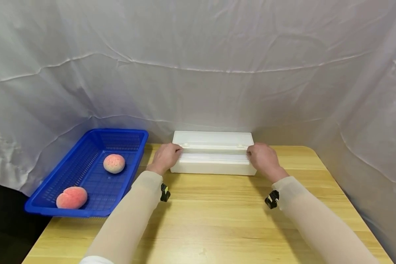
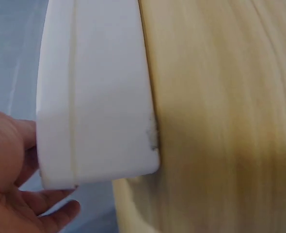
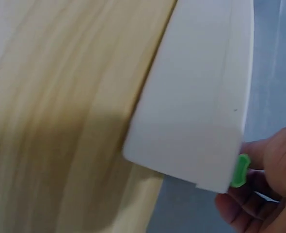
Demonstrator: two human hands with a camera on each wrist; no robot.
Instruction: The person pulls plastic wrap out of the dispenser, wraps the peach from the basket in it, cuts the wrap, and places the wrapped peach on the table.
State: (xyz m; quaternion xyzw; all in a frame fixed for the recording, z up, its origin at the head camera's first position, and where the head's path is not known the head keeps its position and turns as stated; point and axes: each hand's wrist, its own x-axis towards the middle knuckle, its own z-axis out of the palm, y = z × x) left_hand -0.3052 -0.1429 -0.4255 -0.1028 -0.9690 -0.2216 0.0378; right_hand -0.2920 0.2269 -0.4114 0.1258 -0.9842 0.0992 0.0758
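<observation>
A long white lidded box, shaped like a cling film dispenser, stands at the far side of the table, its lid tilted up at the back. My left hand grips the left end of the box; in the left wrist view its thumb and fingers curl behind the white end. At the opposite end my right hand grips in the same way. A small green tab shows at that end, against the right hand's fingers. The box hides part of the fingertips in both wrist views.
On the left a blue plastic basket stands on the wooden table, partly over its left edge. Inside are two peaches, a pale one and a pinker one. A grey-white curtain hangs close behind the box.
</observation>
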